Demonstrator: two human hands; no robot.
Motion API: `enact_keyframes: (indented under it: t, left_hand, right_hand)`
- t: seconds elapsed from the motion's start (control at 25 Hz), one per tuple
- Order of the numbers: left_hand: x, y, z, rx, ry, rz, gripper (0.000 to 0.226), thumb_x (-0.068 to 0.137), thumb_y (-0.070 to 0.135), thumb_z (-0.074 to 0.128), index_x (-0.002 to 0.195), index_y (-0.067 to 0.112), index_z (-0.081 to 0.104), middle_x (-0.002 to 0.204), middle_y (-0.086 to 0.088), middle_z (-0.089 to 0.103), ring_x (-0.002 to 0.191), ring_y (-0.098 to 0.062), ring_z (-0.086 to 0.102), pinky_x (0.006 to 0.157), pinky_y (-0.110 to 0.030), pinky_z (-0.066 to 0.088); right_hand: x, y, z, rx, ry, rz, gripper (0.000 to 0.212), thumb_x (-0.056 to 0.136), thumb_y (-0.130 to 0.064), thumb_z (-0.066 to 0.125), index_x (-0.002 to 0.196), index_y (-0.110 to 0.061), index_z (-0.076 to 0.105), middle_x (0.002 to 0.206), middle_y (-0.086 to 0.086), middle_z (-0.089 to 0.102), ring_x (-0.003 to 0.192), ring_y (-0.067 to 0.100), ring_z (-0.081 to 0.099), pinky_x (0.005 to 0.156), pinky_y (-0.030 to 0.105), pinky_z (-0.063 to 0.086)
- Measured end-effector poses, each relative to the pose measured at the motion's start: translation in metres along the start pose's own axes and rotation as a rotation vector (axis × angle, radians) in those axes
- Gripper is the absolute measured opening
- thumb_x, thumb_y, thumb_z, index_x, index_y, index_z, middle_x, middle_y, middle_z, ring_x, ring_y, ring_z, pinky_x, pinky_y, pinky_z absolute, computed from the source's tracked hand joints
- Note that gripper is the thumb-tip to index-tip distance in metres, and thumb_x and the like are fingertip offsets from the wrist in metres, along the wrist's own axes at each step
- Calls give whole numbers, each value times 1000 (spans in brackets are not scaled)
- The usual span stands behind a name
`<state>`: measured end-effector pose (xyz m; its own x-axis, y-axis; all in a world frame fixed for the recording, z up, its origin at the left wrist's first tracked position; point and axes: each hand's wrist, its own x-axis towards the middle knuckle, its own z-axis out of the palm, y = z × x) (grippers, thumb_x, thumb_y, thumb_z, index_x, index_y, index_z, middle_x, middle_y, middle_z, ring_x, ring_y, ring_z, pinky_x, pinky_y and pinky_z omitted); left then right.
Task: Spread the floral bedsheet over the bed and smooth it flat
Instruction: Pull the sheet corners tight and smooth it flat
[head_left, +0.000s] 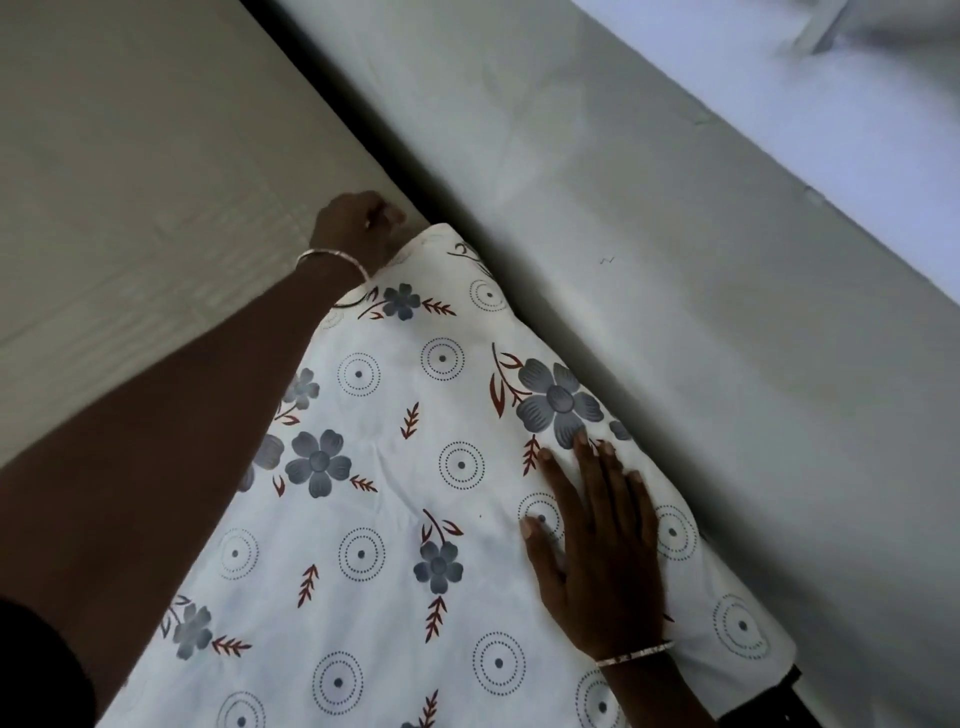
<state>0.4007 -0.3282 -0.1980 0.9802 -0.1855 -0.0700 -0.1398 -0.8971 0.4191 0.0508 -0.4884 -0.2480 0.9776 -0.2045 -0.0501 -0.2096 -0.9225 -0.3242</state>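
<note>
The floral bedsheet (395, 509) is white with grey-blue flowers, red sprigs and dotted circles. It covers the bed's corner, which fills the lower middle of the head view. My left hand (356, 223) reaches to the far corner of the sheet, its fingers curled at the cloth's edge against the beige panel; whether it grips the cloth is hidden. My right hand (597, 545) lies flat, palm down with fingers spread, on the sheet near the bed's right edge. Both wrists wear thin silver bangles.
A beige panel or headboard (130, 182) runs along the left, right behind the bed's corner. A grey wall (675, 260) borders the bed on the right with a dark narrow gap between them. A pale bluish surface (831, 93) shows at the top right.
</note>
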Motion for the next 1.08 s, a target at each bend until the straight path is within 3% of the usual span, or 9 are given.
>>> enact_keyframes:
  t: [0.16, 0.32, 0.44, 0.52, 0.6, 0.72, 0.8, 0.92, 1.08]
  left_hand:
    - [-54, -60, -20, 1, -177, -160, 44, 94, 45, 51, 99, 4, 67, 102, -20, 66, 99, -34, 60, 79, -32, 39]
    - [-92, -103, -34, 57, -183, -145, 38, 88, 45, 60, 95, 8, 65, 94, -15, 67, 93, -32, 62, 72, -27, 31]
    - [-102, -116, -40, -30, -8, -96, 41, 79, 48, 50, 87, 10, 63, 84, -11, 66, 87, -31, 63, 68, -27, 29]
    - [-105, -117, -40, -95, 51, -95, 42, 80, 48, 49, 90, 10, 63, 87, -11, 68, 88, -29, 64, 68, -26, 30]
    - [-108, -127, -41, -85, -18, -129, 46, 82, 51, 47, 94, 10, 64, 94, -12, 69, 92, -29, 63, 71, -28, 35]
    - [-121, -160, -50, 39, -182, -225, 48, 81, 62, 54, 93, 16, 62, 96, -11, 68, 97, -32, 63, 83, -35, 45]
    - [-138, -182, -60, 74, -222, -284, 52, 68, 72, 49, 83, 23, 57, 93, -6, 65, 98, -30, 62, 85, -35, 45]
    - [-159, -200, -70, 30, -158, -354, 64, 53, 80, 45, 92, 31, 60, 91, 7, 63, 96, -21, 61, 88, -34, 46]
    - [-168, -221, -73, 151, -114, -326, 48, 72, 69, 55, 99, 30, 60, 96, 6, 67, 105, -24, 61, 95, -39, 41]
  right_hand:
    - [0, -2, -2, -10, 31, -11, 63, 90, -47, 51, 148, -28, 35, 159, 5, 26, 147, 25, 23, 117, 50, 22]
    - [-1, -4, -1, -19, 53, -24, 62, 90, -46, 52, 147, -27, 38, 158, 6, 28, 146, 25, 25, 117, 50, 22]
    - [0, -6, -2, -27, 77, -33, 62, 88, -44, 53, 146, -26, 41, 158, 6, 29, 146, 26, 26, 118, 48, 21]
    - [0, -7, -1, -51, 83, -52, 60, 88, -45, 51, 144, -24, 44, 155, 8, 34, 143, 30, 31, 116, 48, 22]
    - [3, -13, -2, -78, 97, -26, 55, 87, -46, 48, 136, -23, 54, 146, 11, 46, 131, 35, 43, 107, 51, 30]
    - [33, -33, -14, -90, 147, 70, 36, 83, -39, 48, 105, -16, 66, 113, 14, 60, 101, 37, 54, 82, 47, 40]
    - [70, -62, -17, 22, 122, -45, 29, 83, -32, 44, 94, -15, 65, 100, 11, 63, 93, 33, 57, 78, 43, 44]
    - [132, -130, -7, 173, -2, -356, 30, 86, -30, 44, 105, -20, 64, 104, 4, 66, 98, 26, 59, 82, 41, 47]
    - [203, -212, 16, 83, -202, -605, 38, 94, -35, 45, 129, -22, 55, 126, 6, 60, 120, 29, 52, 98, 44, 39]
